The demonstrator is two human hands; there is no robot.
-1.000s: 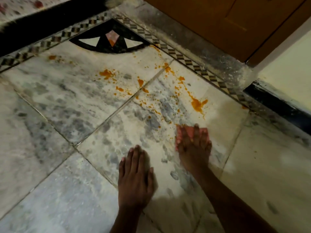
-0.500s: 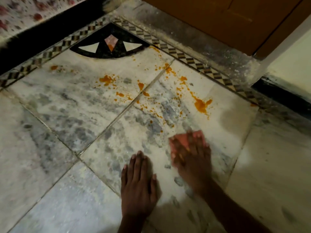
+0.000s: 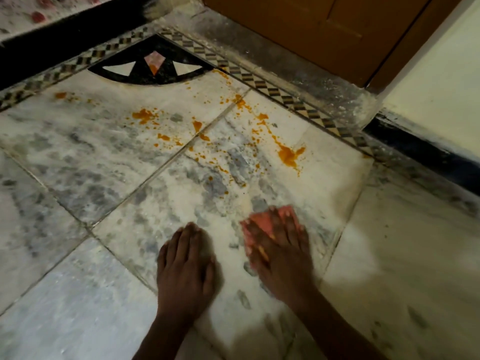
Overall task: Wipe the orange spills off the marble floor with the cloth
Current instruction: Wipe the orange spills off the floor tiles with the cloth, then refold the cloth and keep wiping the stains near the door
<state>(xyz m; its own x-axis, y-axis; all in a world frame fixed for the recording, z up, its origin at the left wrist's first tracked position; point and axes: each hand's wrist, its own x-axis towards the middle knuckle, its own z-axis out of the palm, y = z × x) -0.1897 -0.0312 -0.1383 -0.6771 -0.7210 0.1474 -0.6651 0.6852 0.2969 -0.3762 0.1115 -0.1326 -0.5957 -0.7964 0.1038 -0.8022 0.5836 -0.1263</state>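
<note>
Orange spills dot the white-grey marble floor (image 3: 104, 165): a big blotch (image 3: 288, 154) to the right, a smaller patch (image 3: 142, 116) to the left, and several drops between them. My right hand (image 3: 280, 242) lies flat with spread fingers on a pink cloth (image 3: 259, 220), pressing it to the floor below the big blotch. The cloth mostly hides under the hand, which is blurred. My left hand (image 3: 185, 261) rests flat on the marble beside it, fingers together.
A black inlay with white and pink pieces (image 3: 153, 66) sits at the corner, framed by a checkered border strip (image 3: 285, 100). A wooden door (image 3: 311, 29) stands at the back right, with a cream wall and black skirting (image 3: 420, 152) on the right.
My right hand has slid the pink cloth back toward me, away from the big orange blotch. My left hand has stayed planted on the floor.
</note>
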